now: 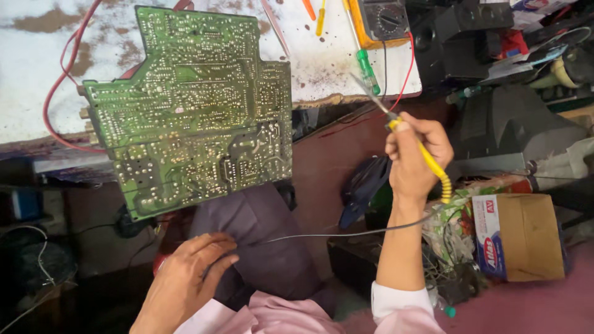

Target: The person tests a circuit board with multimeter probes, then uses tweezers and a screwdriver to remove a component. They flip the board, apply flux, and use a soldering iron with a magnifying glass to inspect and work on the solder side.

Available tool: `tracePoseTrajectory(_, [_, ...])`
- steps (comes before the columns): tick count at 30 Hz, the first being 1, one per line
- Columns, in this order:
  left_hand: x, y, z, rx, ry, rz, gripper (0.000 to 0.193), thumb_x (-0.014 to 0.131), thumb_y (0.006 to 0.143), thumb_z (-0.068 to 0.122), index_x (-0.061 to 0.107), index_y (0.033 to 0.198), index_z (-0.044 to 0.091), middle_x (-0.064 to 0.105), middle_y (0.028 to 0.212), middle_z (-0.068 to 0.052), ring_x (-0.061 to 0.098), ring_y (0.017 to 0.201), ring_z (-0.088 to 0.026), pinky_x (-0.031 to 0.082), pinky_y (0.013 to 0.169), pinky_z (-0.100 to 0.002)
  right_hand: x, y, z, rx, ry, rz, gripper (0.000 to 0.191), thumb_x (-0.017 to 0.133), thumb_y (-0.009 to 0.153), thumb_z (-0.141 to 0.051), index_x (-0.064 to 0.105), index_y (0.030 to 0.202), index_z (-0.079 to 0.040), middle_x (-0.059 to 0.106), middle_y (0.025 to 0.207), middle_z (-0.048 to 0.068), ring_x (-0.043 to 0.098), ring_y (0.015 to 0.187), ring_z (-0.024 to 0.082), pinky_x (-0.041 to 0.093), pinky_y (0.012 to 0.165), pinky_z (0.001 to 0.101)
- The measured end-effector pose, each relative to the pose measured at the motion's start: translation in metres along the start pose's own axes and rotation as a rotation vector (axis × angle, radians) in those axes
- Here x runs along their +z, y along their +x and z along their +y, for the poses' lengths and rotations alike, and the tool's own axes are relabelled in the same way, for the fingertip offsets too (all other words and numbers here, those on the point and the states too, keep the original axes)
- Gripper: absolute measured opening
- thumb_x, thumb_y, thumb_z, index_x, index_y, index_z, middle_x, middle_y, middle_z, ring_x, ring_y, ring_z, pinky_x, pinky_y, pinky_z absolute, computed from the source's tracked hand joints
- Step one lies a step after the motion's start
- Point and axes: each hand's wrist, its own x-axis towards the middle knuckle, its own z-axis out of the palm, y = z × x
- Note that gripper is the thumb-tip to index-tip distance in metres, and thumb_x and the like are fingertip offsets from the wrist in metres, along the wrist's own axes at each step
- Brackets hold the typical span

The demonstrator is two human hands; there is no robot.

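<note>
From above, the green circuit board [192, 111] dominates, lying solder side up and tilted, its upper part on the worn white table [37, 55] and its lower edge jutting past the table's rim over the person's lap. A red wire [52, 99] loops round the board's left side and runs under it. To the right of the board, well clear of its edge, the right hand [413, 158] is raised with fingers curled tight round the yellow handle of a soldering iron [416, 145], its thin metal tip pointing up and left toward the table's edge and touching nothing I can make out. A thin grey cord [346, 234] runs from below that hand across toward the left hand [189, 275], which sits below the board on the lap, fingers loosely bent and close together, resting on the purplish trousers; whether it pinches the cord I cannot tell. Above and to the right of the board, on the table, lie a green-handled screwdriver [367, 68] and a yellow meter [380, 21] with a dial. Far right of the board, down by the floor, stands a cardboard box [526, 238].
</note>
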Motion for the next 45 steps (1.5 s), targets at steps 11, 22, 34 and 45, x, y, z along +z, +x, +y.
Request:
tracePoseTrajectory(11, [-0.001, 0.002, 0.006, -0.054, 0.028, 0.076, 0.016, 0.073, 0.081, 0.012, 0.075, 0.095, 0.005, 0.077, 0.104, -0.006, 0.072, 0.096, -0.029, 0.056, 0.083, -0.038, 0.032, 0.016, -0.003, -0.109, -0.314, -0.22, 0.01, 0.07, 0.101, -0.002, 0.074, 0.109, 0.003, 0.072, 0.086, 0.005, 0.063, 0.071, 0.006, 0.051, 0.064, 0.0209])
tracePoseTrajectory(22, [-0.004, 0.008, 0.012, -0.079, 0.027, 0.063, 0.016, 0.073, 0.08, 0.011, 0.075, 0.095, 0.006, 0.076, 0.104, -0.006, 0.072, 0.094, -0.029, 0.057, 0.08, -0.037, 0.038, 0.024, -0.004, -0.11, -0.332, -0.255, 0.01, 0.07, 0.101, -0.001, 0.074, 0.109, 0.003, 0.073, 0.087, 0.004, 0.065, 0.073, 0.006, 0.052, 0.065, 0.021])
tracePoseTrajectory(34, [-0.002, 0.006, 0.007, -0.107, 0.028, 0.042, 0.018, 0.074, 0.08, 0.013, 0.076, 0.096, 0.006, 0.077, 0.106, -0.004, 0.072, 0.097, -0.029, 0.056, 0.082, -0.038, 0.041, 0.024, -0.009, -0.127, -0.377, -0.268, 0.01, 0.071, 0.101, -0.001, 0.075, 0.109, 0.002, 0.072, 0.085, 0.004, 0.064, 0.072, 0.005, 0.051, 0.064, 0.0212])
tracePoseTrajectory(45, [-0.002, 0.006, 0.007, -0.108, 0.035, 0.009, 0.017, 0.073, 0.081, 0.014, 0.075, 0.095, 0.005, 0.077, 0.106, -0.004, 0.071, 0.097, -0.029, 0.055, 0.083, -0.038, 0.041, 0.022, -0.011, -0.117, -0.366, -0.276, 0.011, 0.071, 0.101, -0.001, 0.075, 0.11, 0.002, 0.072, 0.085, 0.003, 0.062, 0.071, 0.005, 0.05, 0.064, 0.0208])
